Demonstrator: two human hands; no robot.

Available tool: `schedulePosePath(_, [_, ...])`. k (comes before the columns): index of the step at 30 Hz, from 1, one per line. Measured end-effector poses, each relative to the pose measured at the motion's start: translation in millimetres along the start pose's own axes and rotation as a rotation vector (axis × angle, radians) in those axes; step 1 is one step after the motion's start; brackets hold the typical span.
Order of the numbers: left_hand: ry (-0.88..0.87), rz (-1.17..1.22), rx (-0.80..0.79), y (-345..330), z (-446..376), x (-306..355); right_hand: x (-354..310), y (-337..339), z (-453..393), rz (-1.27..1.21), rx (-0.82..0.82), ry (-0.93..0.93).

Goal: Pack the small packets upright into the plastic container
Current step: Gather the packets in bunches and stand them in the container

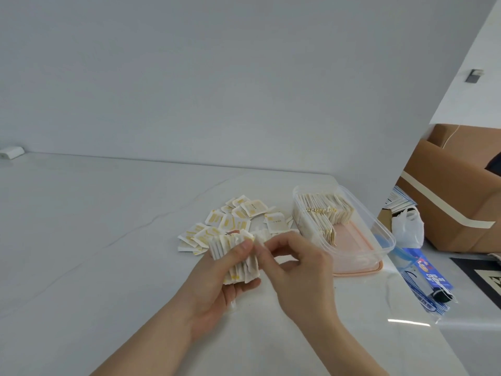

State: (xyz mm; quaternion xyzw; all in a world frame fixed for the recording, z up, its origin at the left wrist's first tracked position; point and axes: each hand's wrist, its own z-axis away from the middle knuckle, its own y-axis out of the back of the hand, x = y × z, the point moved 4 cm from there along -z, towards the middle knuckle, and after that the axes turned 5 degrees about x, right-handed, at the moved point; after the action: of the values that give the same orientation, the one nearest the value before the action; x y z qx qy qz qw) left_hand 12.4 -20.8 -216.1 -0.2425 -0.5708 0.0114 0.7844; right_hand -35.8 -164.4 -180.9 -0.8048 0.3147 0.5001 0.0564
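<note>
Loose packets (230, 223) lie scattered mid-frame on the white table (95, 240), just left of the clear plastic container (379, 229), which sits on a pink lid (360, 270) with packed packets (325, 213) standing upright along its far and left sides. Left hand (217, 291) grips a fanned stack of packets (235, 256), thumb across it; right hand (295, 264) pinches the stack's top edge. Container's near right part is bare; a blue wrapper (423, 283) and cardboard box (455, 196) crowd the right edge.

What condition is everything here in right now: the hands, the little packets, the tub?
Left hand: grips a fanned stack of packets.
Right hand: pinches the stack's top edge.
Loose packets: scattered flat on the table.
Plastic container: open, partly filled.
Packed packets: standing upright in rows.
Cardboard box: flap open.
</note>
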Motion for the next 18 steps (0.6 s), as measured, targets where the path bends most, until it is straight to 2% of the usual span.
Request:
schedulePosePath(2, [0.007, 0.026, -0.037, -1, 1, 1, 0, -7, 3, -0.047, -0.078, -0.004])
schedulePosePath(6, [0.013, 0.067, -0.011, 4, 0, 7, 3, -11, 6, 0.023, -0.261, 0.172])
schedulePosePath(10, [0.044, 0.055, -0.031, 10, -1, 8, 5, -9, 3, 0.185, -0.296, 0.334])
schedulePosePath(14, [0.035, 0.001, -0.102, 3, 3, 10, 5, -1, -3, 0.273, -0.254, 0.394])
schedulePosePath(18, [0.04, -0.034, -0.164, -8, 8, 1, 3, -11, 5, 0.416, -0.367, 0.446])
